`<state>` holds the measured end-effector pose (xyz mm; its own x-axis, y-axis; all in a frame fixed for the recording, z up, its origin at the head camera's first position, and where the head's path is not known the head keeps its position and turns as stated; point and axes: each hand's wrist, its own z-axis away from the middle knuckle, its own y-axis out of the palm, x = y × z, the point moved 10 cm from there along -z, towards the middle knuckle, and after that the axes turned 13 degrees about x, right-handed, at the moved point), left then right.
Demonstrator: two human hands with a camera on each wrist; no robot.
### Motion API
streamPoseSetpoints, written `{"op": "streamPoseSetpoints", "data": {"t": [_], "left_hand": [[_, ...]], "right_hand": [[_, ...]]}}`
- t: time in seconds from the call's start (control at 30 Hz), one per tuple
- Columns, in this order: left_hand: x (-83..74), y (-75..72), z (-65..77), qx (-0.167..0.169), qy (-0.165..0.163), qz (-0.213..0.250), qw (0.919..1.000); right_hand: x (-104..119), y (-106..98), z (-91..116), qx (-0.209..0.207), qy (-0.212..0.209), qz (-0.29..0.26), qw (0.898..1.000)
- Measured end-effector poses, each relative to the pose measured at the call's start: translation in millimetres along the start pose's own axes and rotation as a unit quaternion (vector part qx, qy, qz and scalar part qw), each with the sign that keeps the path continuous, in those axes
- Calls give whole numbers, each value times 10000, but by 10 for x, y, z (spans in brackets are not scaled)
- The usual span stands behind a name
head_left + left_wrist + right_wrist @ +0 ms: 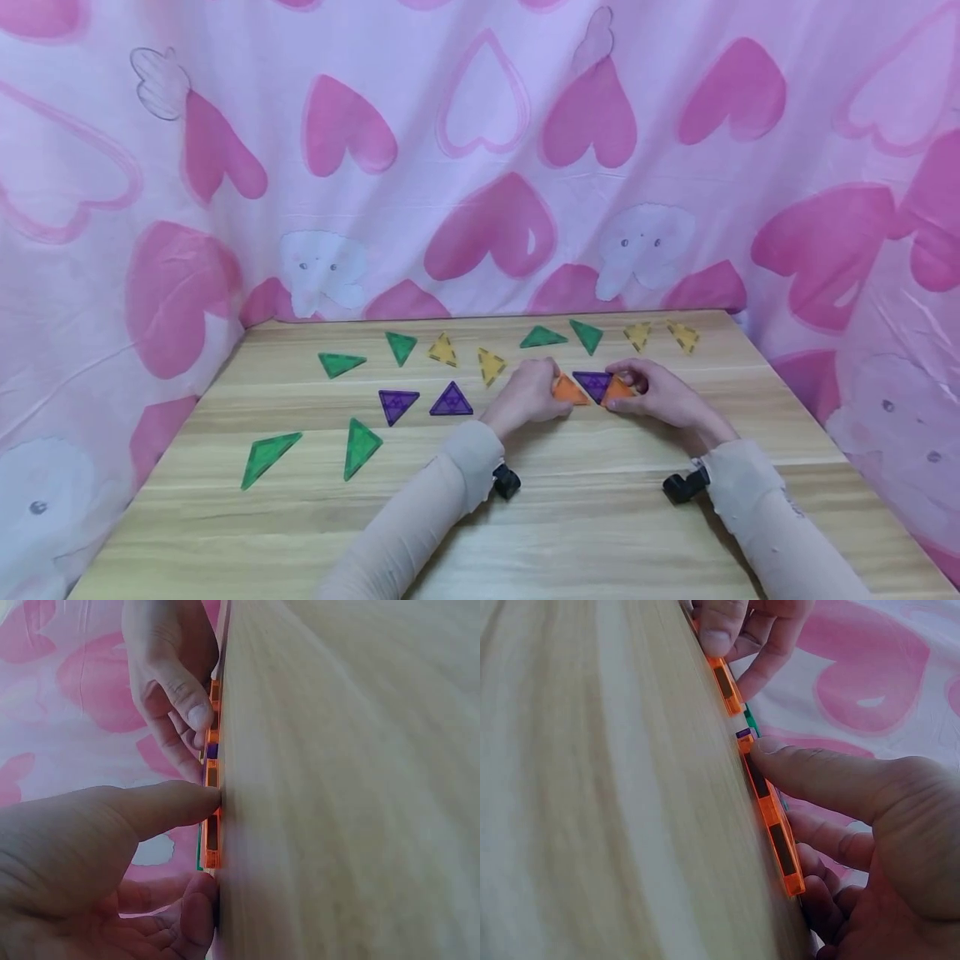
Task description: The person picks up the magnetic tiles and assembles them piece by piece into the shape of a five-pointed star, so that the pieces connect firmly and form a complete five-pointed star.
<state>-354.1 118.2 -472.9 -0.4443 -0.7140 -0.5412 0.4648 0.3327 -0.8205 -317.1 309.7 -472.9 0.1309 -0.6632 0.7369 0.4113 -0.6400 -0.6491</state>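
My left hand point(531, 392) pinches an orange triangular magnetic tile point(570, 390) lying flat on the table, its thumb on the near edge in the left wrist view. My right hand point(660, 396) pinches a second orange triangular tile point(617, 392); in the right wrist view the thumb point(810, 761) lies along that tile's edge. A purple triangular tile point(593, 383) points toward me between the two orange ones. The right orange tile meets its side, while a narrow gap shows at the left one. Fingers partly cover both orange tiles.
Two more purple tiles point(451, 400) lie left of my hands. Green triangles point(363, 448) are spread at the left and along the back, with yellow triangles point(491, 366) at back centre and back right. A pink heart-patterned curtain point(491, 225) encloses the wooden table point(585, 533).
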Motion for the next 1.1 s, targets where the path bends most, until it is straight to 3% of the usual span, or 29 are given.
{"op": "streamPoseSetpoints", "data": {"t": [0.03, 0.1, 0.27, 0.4, 0.5, 0.63, 0.7, 0.97, 1.1], "left_hand": [[-46, -47, 55, 37, -32, 42, 10000], [-28, -43, 30, 43, -124, 102, 9999], [134, 91, -217, -94, 58, -6, 9999], [146, 138, -285, -60, 290, 9, 9996], [174, 162, -294, -46, 390, 140, 9991], [177, 147, -227, 100, 369, 200, 9991], [187, 137, -192, 171, 340, 282, 9989], [117, 102, -80, 175, 402, 113, 9990], [19, 28, 80, 386, 465, 268, 9978]], "right_hand": [[7, -1, -5, -2, -24, 5, 10000], [17, -7, -18, 1, -35, 47, 10000], [12, -24, -35, -8, 6, 125, 9999], [6, -30, -30, -19, -31, 75, 10000], [-81, -23, 0, 129, 141, -537, 9984], [-273, -58, 101, 252, 505, -1501, 9871], [-350, -111, 153, 232, 528, -1640, 9848], [-445, -221, 225, 233, 229, -1560, 9872], [-436, -218, 226, 234, 162, -1503, 9882]]}}
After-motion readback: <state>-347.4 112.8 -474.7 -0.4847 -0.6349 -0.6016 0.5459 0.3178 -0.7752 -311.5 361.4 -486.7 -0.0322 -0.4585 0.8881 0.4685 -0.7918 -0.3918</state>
